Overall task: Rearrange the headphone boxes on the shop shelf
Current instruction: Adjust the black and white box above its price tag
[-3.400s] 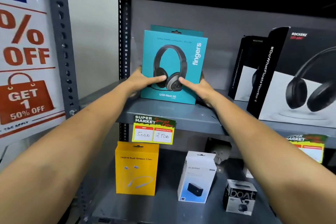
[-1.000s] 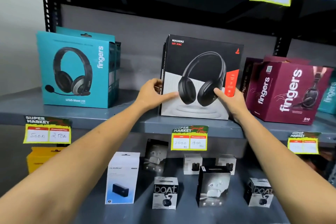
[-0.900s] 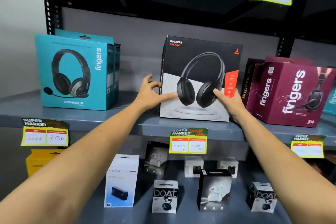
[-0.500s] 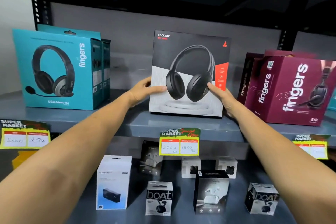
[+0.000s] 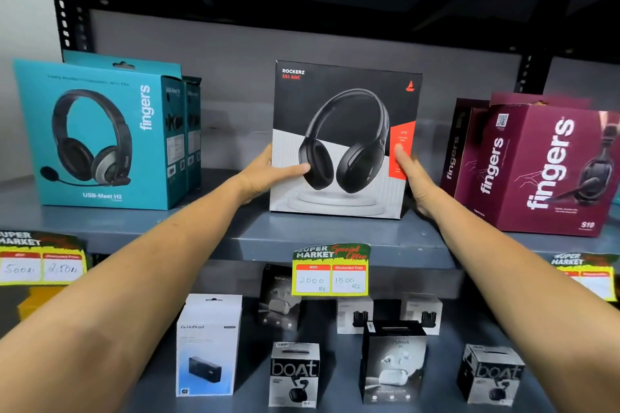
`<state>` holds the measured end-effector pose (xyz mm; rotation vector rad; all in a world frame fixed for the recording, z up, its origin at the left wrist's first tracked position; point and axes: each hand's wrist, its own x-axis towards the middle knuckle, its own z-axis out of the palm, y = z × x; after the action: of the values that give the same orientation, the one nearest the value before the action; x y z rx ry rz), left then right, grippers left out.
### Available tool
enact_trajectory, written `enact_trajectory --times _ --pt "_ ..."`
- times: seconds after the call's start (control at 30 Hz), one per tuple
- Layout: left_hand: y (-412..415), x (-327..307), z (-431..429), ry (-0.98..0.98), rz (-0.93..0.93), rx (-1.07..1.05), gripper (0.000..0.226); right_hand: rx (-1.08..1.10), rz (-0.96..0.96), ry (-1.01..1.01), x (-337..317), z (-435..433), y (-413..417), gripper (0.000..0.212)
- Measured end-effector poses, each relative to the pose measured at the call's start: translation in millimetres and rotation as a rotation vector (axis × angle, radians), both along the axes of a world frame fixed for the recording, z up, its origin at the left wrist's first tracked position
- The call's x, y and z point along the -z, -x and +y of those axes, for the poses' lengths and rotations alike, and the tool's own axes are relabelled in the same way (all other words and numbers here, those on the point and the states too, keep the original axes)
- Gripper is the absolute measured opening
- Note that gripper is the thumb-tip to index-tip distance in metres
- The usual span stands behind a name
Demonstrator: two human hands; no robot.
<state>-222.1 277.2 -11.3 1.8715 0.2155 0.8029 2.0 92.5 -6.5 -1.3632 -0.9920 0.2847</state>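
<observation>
Hands clasp black box [image 5: 342,141] between our fingers [image 5: 295,169]: left hand [image 5: 265,174], right hand [image 5: 414,178]; seemingly upright on shelf [image 5: 335,235].

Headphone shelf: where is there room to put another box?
Bare shelf lies between the teal box and the black box held in both hands. The gap between the black box and the maroon box is narrow, filled by the right hand.
</observation>
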Motion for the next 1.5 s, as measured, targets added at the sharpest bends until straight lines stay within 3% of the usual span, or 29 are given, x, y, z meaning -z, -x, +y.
enact_trajectory --times 0.1,0.23,0.4,0.63,0.93,1.13,1.3,1.5 --pt "-1 -1 0 0.001 0.005 0.028 0.08 -0.031 0.099 -0.001 -4 3 1 0.085" --pt "-1 -1 -1 -0.02 0.005 0.047 0.084 0.03 0.195 0.011 -8 8 -9 0.11" --pt "-3 0 -2 -0.023 0.037 0.058 0.073 0.055 0.19 0.027 -8 7 -8 0.115" --pt "-3 1 -6 -0.018 0.027 -0.003 0.075 -0.027 0.13 -0.056 -5 8 0 0.079" --pt "4 5 -14 -0.112 0.057 -0.157 0.074 0.045 0.14 0.016 -1 3 4 0.084" --pt "14 13 -30 -0.194 0.019 -0.312 0.071 -0.125 0.131 -0.028 2 -13 11 0.08" --pt "20 15 -35 -0.206 0.003 -0.316 0.07 -0.021 -0.102 0.038 15 -19 12 0.06" --pt "20 17 -33 -0.21 -0.002 -0.326 0.069 0.174 -0.196 0.03 17 -22 16 0.06"
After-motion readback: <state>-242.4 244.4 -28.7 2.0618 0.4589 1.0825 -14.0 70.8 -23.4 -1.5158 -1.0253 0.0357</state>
